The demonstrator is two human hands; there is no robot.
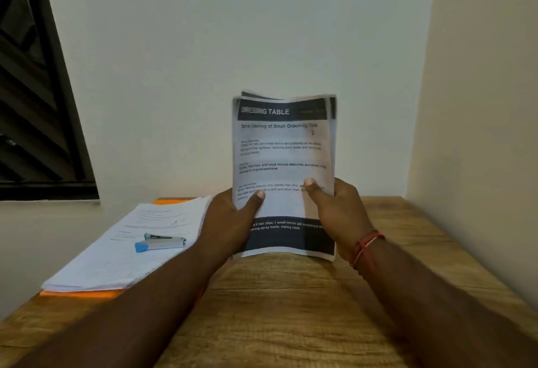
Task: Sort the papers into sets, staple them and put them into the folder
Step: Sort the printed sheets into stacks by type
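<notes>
1. Pale walls are meeting in a corner behind a wooden table (291, 309), with a dark slatted window (32, 91) showing above and to the left of the stapler (160, 242).
2. Blue at 1 end and silver along its body, the stapler is lying flat on a stack of white printed papers (116, 260), touching the top sheet.
3. Under the stapler, that stack is resting on an orange folder (84, 293), whose edges are peeking out at the near side and at the far end.
4. To the right of the stapler, a person is holding a sheaf of printed papers (283, 149) upright over the table, its front page facing the camera and reading "DRESSING TABLE" on a dark band.
5. At least 2 top edges are showing at the sheaf's upper left corner, and the small print is blurring; whether the bottom edge is touching the wood cannot be told.
6. On the side nearer the stapler, the left hand (230, 222) is gripping the sheaf's left edge, thumb pressing across the front and fingers curling out of sight behind.
7. On the side farther from the stapler, the right hand (340, 213) is gripping the right edge the same way, thumb lying on the page, with a red thread band (365, 248) circling the wrist.
</notes>
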